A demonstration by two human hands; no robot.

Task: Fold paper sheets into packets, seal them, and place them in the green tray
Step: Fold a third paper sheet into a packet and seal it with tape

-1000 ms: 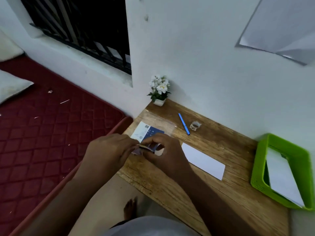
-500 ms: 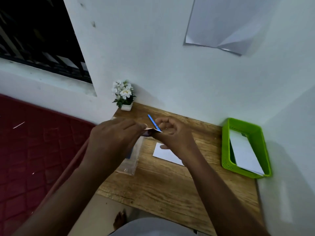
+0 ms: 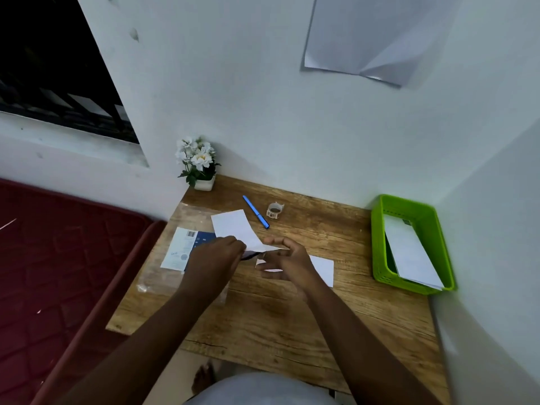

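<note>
A white paper sheet (image 3: 237, 230) is held up above the middle of the wooden table (image 3: 277, 314). My left hand (image 3: 214, 260) pinches its near edge, and my right hand (image 3: 287, 263) pinches the same edge from the right, with the other fingers spread. Under my right hand a white folded packet (image 3: 323, 267) lies flat on the table. The green tray (image 3: 409, 244) stands at the table's right edge with white packets (image 3: 409, 252) inside it.
A blue pen (image 3: 256, 212) and a small tape roll (image 3: 275, 210) lie behind the sheet. A clear plastic pack with a blue and white label (image 3: 187, 247) lies at the left. A small flower pot (image 3: 201, 166) stands at the far left corner. Walls close the back and right.
The small piece my hands held close together has opened into a full white sheet that stands up toward the back. The camera has swung right and tilted down.
</note>
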